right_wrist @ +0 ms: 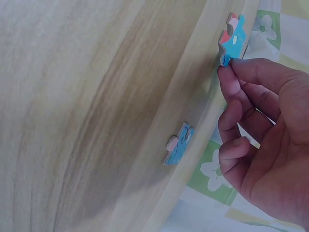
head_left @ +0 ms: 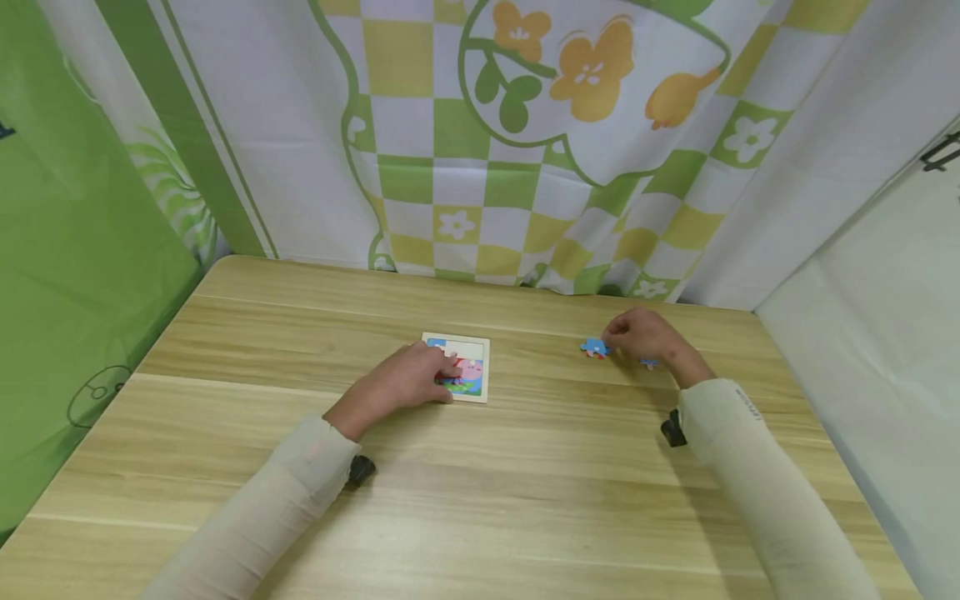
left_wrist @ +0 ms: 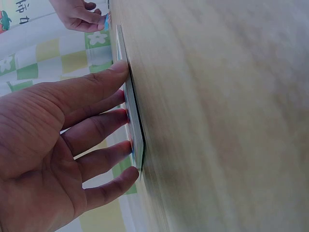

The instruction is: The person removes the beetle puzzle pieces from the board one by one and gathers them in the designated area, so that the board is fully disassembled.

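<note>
My left hand rests on a small square jigsaw puzzle board, covering part of its picture. The left wrist view shows the fingers extended, their tips on the board, the thumb along its edge. Beside the pink pig picture, the top right of the board shows a bare pale area. To the right, my right hand pinches a blue puzzle piece with red and pink parts by one knob, between thumb and index finger. A second blue puzzle piece with a pink knob lies on the table below that hand.
The wooden table extends under both forearms. Its far edge meets a hanging curtain with green and yellow checks. A green cloth hangs at the left and a white one at the right.
</note>
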{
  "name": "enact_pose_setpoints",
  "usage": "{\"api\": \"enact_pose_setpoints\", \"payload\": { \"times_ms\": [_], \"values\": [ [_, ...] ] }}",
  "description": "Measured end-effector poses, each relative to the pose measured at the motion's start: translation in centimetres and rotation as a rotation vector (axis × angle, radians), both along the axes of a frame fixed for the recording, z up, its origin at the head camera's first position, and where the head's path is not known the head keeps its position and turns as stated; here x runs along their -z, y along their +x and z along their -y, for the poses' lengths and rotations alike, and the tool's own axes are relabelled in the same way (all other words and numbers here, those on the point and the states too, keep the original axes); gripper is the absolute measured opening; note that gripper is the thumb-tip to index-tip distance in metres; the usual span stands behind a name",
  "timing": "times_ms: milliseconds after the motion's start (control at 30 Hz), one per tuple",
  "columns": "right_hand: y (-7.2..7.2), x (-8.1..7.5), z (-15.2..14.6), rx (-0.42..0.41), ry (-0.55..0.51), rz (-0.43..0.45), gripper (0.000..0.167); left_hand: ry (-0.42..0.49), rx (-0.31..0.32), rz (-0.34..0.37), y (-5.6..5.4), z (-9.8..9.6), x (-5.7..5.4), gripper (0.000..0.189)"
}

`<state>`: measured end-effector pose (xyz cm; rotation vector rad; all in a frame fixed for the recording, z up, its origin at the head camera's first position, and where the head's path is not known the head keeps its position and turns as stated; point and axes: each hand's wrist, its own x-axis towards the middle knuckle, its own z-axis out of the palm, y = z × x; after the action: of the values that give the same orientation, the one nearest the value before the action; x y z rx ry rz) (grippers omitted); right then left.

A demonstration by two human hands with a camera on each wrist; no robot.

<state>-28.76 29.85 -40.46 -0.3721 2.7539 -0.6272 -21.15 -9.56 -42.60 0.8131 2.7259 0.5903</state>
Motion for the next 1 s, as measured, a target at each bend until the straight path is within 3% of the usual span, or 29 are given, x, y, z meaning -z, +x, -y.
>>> {"api": "enact_pose_setpoints", "payload": {
  "times_ms": [567, 867, 1000],
  "values": [
    [0.06, 0.33, 0.42, -0.009, 0.032, -0.015, 0.021, 0.005, 0.020, -0.032, 0.00, 0.02, 0.16, 0.044],
    [-0.02, 0.78, 0.52, -0.007, 0.036, -0.046, 0.019, -0.023, 0.013, -0.030, 0.25, -0.01, 0.18, 0.042],
    [-0.02, 0.75, 0.45, -0.004, 0.035, -0.045, 0.019, -0.056, 0.029, -0.061, 0.43, -0.04, 0.05, 0.042]
  ]
}}
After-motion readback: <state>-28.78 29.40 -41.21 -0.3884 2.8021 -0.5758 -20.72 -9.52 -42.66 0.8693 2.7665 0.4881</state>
